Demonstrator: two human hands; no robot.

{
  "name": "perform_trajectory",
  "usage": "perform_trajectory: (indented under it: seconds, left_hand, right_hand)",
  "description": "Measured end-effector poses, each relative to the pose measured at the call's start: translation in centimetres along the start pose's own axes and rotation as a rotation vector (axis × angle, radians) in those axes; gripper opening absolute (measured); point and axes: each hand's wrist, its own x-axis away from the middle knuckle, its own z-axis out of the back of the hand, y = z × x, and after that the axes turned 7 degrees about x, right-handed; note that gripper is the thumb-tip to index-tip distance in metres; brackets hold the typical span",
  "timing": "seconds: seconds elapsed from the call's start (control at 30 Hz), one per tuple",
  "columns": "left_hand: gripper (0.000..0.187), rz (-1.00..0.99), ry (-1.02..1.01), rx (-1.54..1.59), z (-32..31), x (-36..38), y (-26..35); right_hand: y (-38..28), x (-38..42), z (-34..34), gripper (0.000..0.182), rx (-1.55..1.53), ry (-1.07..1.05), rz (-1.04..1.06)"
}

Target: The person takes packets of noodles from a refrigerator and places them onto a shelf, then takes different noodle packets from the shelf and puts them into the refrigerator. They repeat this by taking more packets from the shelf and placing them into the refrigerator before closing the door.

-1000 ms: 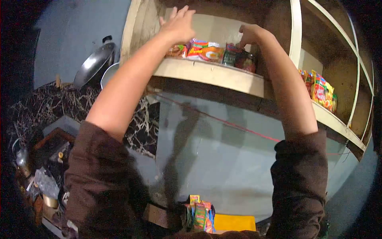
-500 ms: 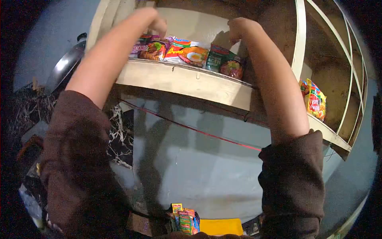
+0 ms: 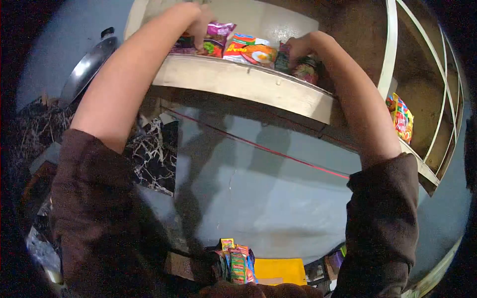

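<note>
My left hand (image 3: 200, 27) is up at the shelf, fingers bent down and closed over the left side of a purple instant noodle packet (image 3: 221, 31). Part of that packet is hidden by the fingers, which are slightly blurred. My right hand (image 3: 301, 47) is closed on the upper part of a dark green instant noodle packet (image 3: 282, 58), whose food picture shows below the hand. Between the hands, a white and red instant noodle packet (image 3: 251, 49) with a fried egg picture leans upright, untouched.
The cream shelf edge (image 3: 238, 82) runs below the packets. In the right compartment stands a yellow noodle packet (image 3: 402, 121). A metal pan (image 3: 84, 69) hangs at left. A red cord (image 3: 278, 153) crosses the wall. Lower down are several sachets (image 3: 238, 263) and a yellow object (image 3: 280, 269).
My left hand has come down onto the purple packet, and my right hand down onto the dark green one. The view has tilted lower, so the shelf sits higher and farther right.
</note>
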Motion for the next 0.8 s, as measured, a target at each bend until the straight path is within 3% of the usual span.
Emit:
perform_trajectory:
  seconds: [0.07, 0.13, 0.3, 0.37, 0.4, 0.47, 0.5, 0.53, 0.57, 0.6, 0.67, 0.73, 0.77, 0.8]
  left_hand:
    - [0.079, 0.045, 0.007, 0.068, 0.5, 2.5, 1.1]
    - [0.072, -0.02, 0.072, 0.238, -0.2, 3.4, 1.1]
    - [0.066, 0.006, 0.289, 0.363, 0.5, 5.7, 1.4]
    - [0.055, 0.049, 0.489, 0.468, 1.1, 6.5, 2.5]
    - [0.055, 0.04, 0.488, 0.466, 2.4, 8.1, 3.9]
    - [0.037, 0.109, 0.667, 0.852, 5.2, 12.0, 7.1]
    - [0.033, -0.11, 1.114, 0.91, 2.7, 9.8, 6.2]
    - [0.031, -0.02, 1.174, 0.917, 3.8, 12.0, 8.4]
    - [0.034, -0.115, 1.247, 1.12, 3.4, 12.6, 9.4]
    - [0.037, -0.164, 1.318, 1.188, 3.6, 14.9, 11.5]
    - [0.04, -0.307, 1.553, 1.259, 2.7, 17.2, 15.0]
    - [0.036, -0.087, 1.56, 1.146, -0.7, 21.0, 16.1]
    - [0.036, -0.033, 1.586, 1.298, -1.7, 22.5, 18.4]
    - [0.037, -0.017, 1.493, 1.594, -2.7, 24.6, 20.3]
  right_hand:
    - [-1.3, 1.0, -0.8, 0.063, 0.013, 0.064, -0.05]
    - [-0.7, 1.9, -1.3, 0.051, 0.111, 0.495, 0.058]
    - [0.1, 2.8, -0.1, 0.065, 0.175, 0.245, -0.097]
    - [0.2, 4.6, -0.4, 0.045, 0.124, 0.355, -0.19]
    - [0.4, 5.6, -0.5, 0.045, 0.117, 0.353, -0.196]
    - [0.6, 7.8, -1.0, 0.042, 0.139, 0.676, -0.195]
    - [0.1, 9.0, -2.0, 0.04, 0.266, 0.901, -0.219]
    - [-0.4, 10.4, -3.1, 0.038, 0.394, 1.125, -0.24]
    - [-0.6, 11.7, -3.5, 0.036, 0.355, 1.086, -0.243]
    - [-1.1, 12.8, -5.2, 0.013, 0.4, 1.504, -0.121]
    - [-1.5, 15.1, -6.1, 0.008, 0.287, 1.736, -0.081]
    - [-1.8, 17.5, -7.0, 0.009, 0.146, 1.938, -0.019]
    - [-2.2, 19.0, -7.7, 0.011, 0.136, 1.953, 0.0]
    - [-2.4, 19.5, -8.4, 0.014, 0.212, 2.144, 0.12]
